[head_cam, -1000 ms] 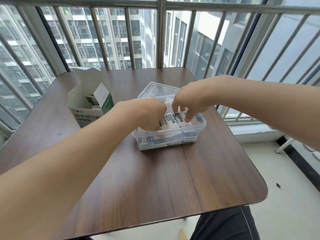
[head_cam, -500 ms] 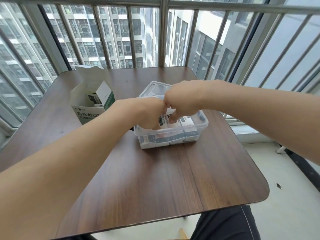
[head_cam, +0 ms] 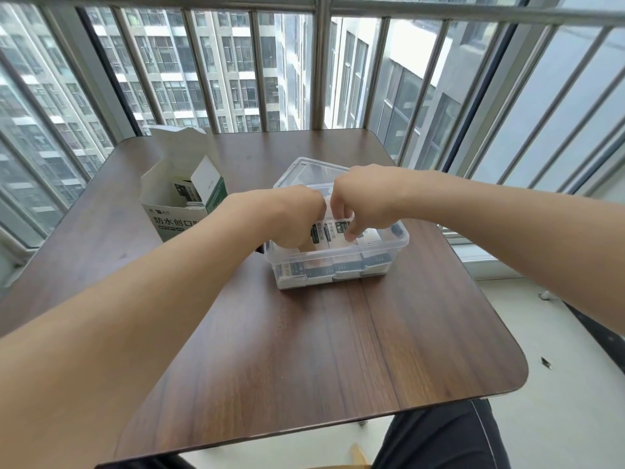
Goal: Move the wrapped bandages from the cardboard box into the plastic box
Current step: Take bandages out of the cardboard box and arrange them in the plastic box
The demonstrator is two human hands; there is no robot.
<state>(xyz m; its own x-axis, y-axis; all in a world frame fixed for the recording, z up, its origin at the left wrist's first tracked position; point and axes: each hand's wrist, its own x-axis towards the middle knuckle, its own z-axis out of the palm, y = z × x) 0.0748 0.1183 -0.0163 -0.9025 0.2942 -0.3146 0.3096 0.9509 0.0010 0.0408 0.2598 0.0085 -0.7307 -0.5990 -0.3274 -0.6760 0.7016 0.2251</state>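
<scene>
A clear plastic box (head_cam: pixel 399 243) stands mid-table, holding several white-and-green wrapped bandages (head_cam: pixel 333 269). Both my hands are over it. My left hand (head_cam: pixel 294 214) reaches down inside its left part, fingers curled around a bunch of wrapped bandages (head_cam: pixel 333 231). My right hand (head_cam: pixel 365 201) pinches the same bunch from the right, fingertips on the wrappers. The open white-and-green cardboard box (head_cam: pixel 169 211) stands to the left, with more wrapped bandages (head_cam: pixel 184 192) visible inside it.
The clear lid (head_cam: pixel 311 170) lies behind the plastic box. The brown wooden table (head_cam: pixel 304 350) ends at a metal window railing (head_cam: pixel 318 62) at the back. Floor lies to the right, past the table's rounded corner.
My right hand moved left and closed in against my left hand over the plastic box; both now hold the bunch lower in the box.
</scene>
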